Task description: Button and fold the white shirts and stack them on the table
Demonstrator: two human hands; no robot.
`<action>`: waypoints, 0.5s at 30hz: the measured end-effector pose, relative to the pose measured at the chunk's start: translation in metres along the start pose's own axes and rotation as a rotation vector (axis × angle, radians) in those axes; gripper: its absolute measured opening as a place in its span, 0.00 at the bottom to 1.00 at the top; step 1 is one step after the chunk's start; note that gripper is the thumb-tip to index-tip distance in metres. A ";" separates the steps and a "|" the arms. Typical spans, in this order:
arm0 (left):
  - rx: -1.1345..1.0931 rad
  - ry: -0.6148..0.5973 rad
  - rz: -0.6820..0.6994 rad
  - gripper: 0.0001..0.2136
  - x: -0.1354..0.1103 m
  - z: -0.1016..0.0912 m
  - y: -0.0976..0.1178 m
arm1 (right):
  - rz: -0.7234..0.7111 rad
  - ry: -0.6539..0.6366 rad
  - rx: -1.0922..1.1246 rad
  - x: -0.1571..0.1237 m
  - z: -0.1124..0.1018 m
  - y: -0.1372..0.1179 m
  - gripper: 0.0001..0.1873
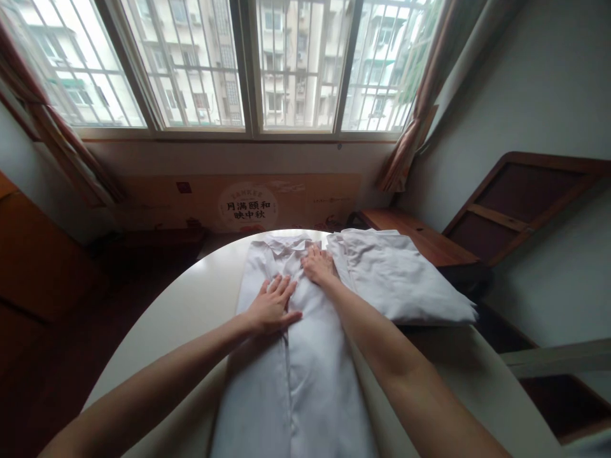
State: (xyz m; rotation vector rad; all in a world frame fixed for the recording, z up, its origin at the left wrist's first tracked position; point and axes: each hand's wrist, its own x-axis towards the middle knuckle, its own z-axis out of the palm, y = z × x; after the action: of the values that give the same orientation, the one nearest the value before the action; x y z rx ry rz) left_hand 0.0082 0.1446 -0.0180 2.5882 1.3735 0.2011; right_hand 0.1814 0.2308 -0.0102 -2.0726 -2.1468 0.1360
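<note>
A white button-up shirt (315,362) lies lengthwise before me, front side up, its sides folded in to a long strip. Its collar (286,243) is at the far end, and the button placket runs down the middle toward me. My left hand (272,306) rests flat on the upper chest by the placket, fingers spread. Farther up, my right hand (318,264) lies on the shirt just below the collar's right side, fingers stretched out and slightly bent. Beside it on the right sits a stack of folded white cloth (391,277), which looks like more shirts.
Everything lies on a round cream table (172,318). Beyond its far right edge stands a brown wooden desk (420,238), with a dark framed panel (520,197) leaning by the wall. A printed banner (200,197) hangs under the barred window (296,70).
</note>
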 end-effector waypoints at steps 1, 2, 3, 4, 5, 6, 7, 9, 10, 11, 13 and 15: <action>0.016 0.029 0.010 0.32 -0.008 0.003 0.001 | -0.043 -0.005 -0.002 -0.011 0.001 -0.001 0.34; 0.029 0.049 0.012 0.30 -0.013 0.005 0.001 | -0.109 -0.010 -0.001 -0.026 0.002 -0.003 0.35; 0.040 0.055 0.007 0.28 -0.016 0.007 0.001 | -0.194 -0.022 0.002 -0.045 0.002 -0.004 0.36; 0.048 0.050 0.000 0.26 -0.016 0.007 0.000 | -0.289 -0.041 0.010 -0.066 0.003 -0.005 0.37; 0.056 0.040 -0.006 0.26 -0.015 0.007 0.000 | -0.382 -0.063 0.020 -0.089 0.002 -0.005 0.38; 0.061 0.031 -0.005 0.25 -0.013 0.007 -0.001 | -0.462 -0.086 0.031 -0.114 0.000 -0.005 0.39; 0.065 0.018 -0.003 0.25 -0.010 0.006 -0.002 | -0.527 -0.111 0.044 -0.139 -0.003 -0.004 0.41; 0.067 -0.006 -0.008 0.26 -0.006 0.005 -0.002 | -0.631 -0.163 0.067 -0.188 -0.011 -0.001 0.43; 0.067 -0.011 -0.017 0.26 -0.005 0.005 -0.003 | -0.681 -0.191 0.081 -0.211 -0.016 0.001 0.44; 0.065 -0.009 -0.028 0.26 -0.005 0.005 -0.003 | -0.731 -0.217 0.097 -0.233 -0.021 0.003 0.44; 0.058 0.006 -0.052 0.28 -0.006 0.005 -0.002 | -0.825 -0.256 0.130 -0.273 -0.030 0.007 0.43; 0.045 0.029 -0.055 0.32 -0.009 0.006 -0.002 | -0.913 -0.249 0.149 -0.311 -0.033 0.010 0.44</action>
State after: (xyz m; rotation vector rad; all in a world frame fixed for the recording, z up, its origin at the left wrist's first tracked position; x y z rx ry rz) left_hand 0.0030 0.1373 -0.0241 2.5893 1.4738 0.2021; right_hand 0.2069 -0.0802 0.0055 -0.8762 -2.8770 0.4275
